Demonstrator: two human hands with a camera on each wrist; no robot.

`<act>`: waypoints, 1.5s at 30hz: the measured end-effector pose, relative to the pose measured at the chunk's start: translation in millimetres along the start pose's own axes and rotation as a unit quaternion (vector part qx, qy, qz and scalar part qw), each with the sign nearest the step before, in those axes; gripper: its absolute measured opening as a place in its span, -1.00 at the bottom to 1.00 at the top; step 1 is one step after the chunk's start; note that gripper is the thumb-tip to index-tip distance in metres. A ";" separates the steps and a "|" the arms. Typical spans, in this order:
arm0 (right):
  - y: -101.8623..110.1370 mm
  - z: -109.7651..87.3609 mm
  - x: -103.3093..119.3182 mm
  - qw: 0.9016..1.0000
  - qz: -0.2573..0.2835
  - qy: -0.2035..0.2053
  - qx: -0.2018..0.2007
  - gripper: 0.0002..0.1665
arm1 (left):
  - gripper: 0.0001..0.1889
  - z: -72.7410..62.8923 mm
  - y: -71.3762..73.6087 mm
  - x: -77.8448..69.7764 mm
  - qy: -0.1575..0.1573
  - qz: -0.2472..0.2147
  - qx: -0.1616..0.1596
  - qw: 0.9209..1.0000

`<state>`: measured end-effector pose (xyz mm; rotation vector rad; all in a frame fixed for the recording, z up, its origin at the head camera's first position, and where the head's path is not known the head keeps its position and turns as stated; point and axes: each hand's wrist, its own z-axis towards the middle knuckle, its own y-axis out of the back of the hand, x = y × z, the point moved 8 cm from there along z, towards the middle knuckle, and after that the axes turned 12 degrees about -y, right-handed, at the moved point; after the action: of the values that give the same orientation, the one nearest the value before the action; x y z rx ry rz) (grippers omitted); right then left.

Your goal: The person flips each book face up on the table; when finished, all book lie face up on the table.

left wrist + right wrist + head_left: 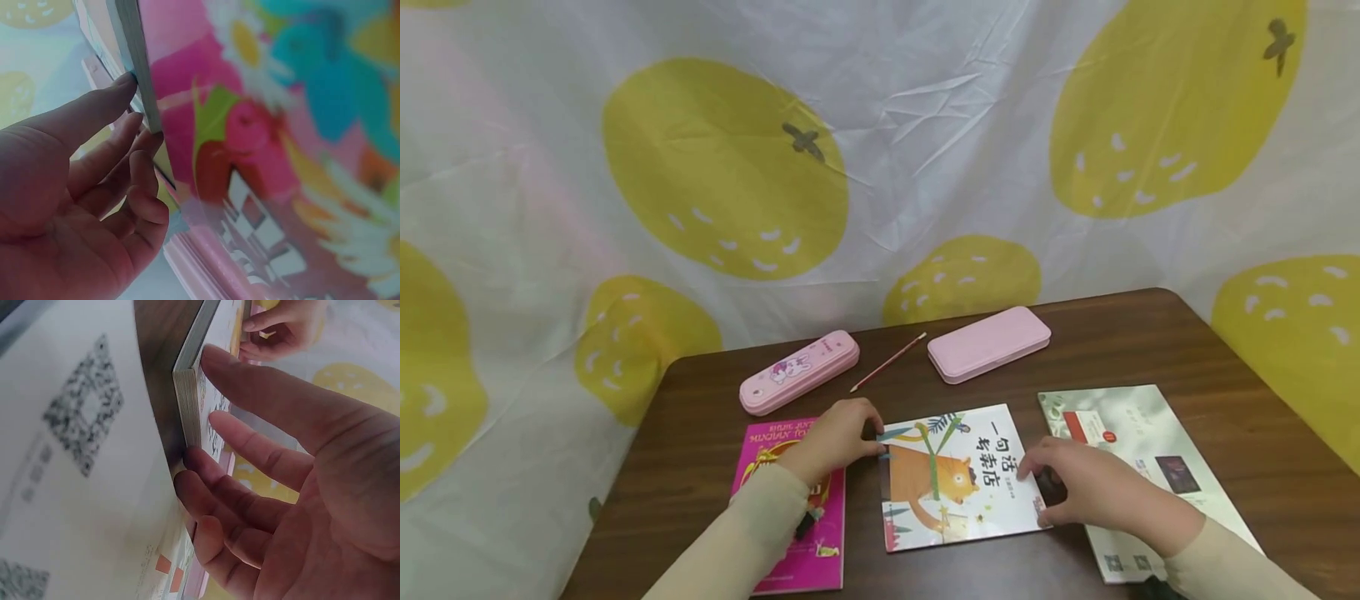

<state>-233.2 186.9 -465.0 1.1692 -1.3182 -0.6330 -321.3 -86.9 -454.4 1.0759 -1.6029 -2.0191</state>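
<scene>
A white picture book (917, 483) with an orange cat on its cover lies in the middle of the table, between both hands. My left hand (831, 442) holds its left edge, thumb (106, 103) against the page block and the other fingers bent beside it. At the right edge, my right hand (1090, 479) grips the book near its front corner. In the right wrist view the thumb (250, 381) and index finger lie on the cover, while the remaining fingers curl by the page edges. Below my left forearm is a magenta book (816, 575), partly hidden.
A pale green book (1150, 442) lies under my right forearm. Toward the back are a pink rabbit pencil case (801, 372), a thin pencil (887, 363) and a plain pink case (988, 343). Behind the brown table (647, 492) hangs a fruit-patterned curtain (880, 167).
</scene>
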 end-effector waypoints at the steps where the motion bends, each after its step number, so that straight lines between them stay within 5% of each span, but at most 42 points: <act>1: -0.8 0.0 0.0 1.000 0.001 -0.002 0.004 -0.40 | -0.77 -0.6 -0.9 1.5 0.006 -0.006 -0.001 1.000; 13: 0.6 6.8 -2.1 0.999 -0.020 -0.031 0.014 -0.38 | -0.77 -4.6 -4.0 5.0 0.038 -0.010 0.020 0.999; 23: 7.8 9.6 -1.9 0.999 -0.008 0.046 0.000 -0.40 | -0.74 -26.3 -10.0 -3.3 0.057 -0.019 0.050 0.997; 38: 16.3 36.0 -4.1 0.998 -0.011 0.062 -0.005 -0.55 | -0.81 -53.6 -12.7 -30.3 0.080 0.007 0.055 0.995; 45: 17.5 46.9 -0.9 0.998 0.002 0.061 0.006 -0.62 | -0.78 -69.5 -16.0 -34.5 0.086 -0.017 0.052 0.995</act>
<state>-282.1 180.2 -456.5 1.1961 -1.2221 -0.5428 -244.8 -105.5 -462.6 1.2861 -1.6243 -1.8263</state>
